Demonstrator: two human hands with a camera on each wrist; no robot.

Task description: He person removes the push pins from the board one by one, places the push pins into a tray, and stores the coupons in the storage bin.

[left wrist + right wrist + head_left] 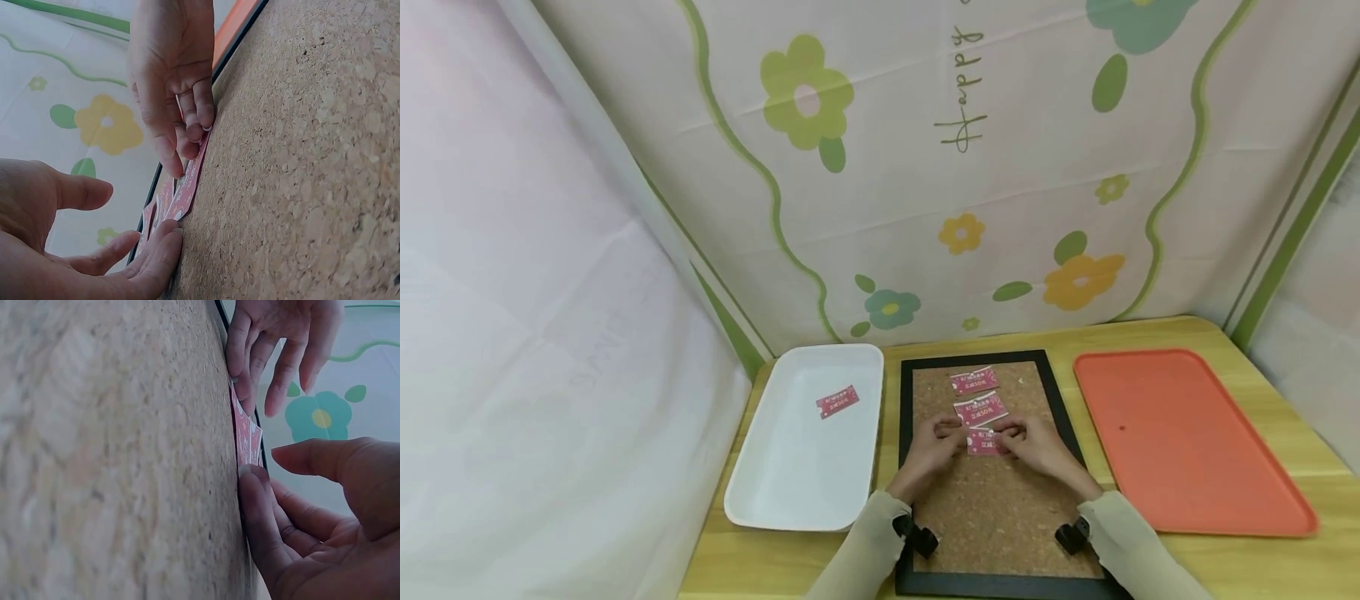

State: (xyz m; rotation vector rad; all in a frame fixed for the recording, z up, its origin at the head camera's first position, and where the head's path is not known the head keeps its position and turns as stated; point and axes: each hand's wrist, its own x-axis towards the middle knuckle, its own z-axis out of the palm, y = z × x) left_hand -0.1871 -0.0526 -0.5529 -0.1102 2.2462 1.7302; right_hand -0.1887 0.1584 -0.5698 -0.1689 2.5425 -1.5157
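Observation:
A cork board with a black frame lies on the table. Three pink printed coupons run up its upper part: a top one, a middle one and a lower one. My left hand touches the left end of the lower coupon with its fingertips. At the other end, fingers of my right hand rest on the same coupon and cover part of it. Both wrist views show each thumb standing apart from its fingers. The lower coupon lies against the cork in the left wrist view.
To the left of the board stands a white tray with one more pink coupon in it. An orange-red tray lies to the right. A flower-printed curtain hangs behind the wooden table.

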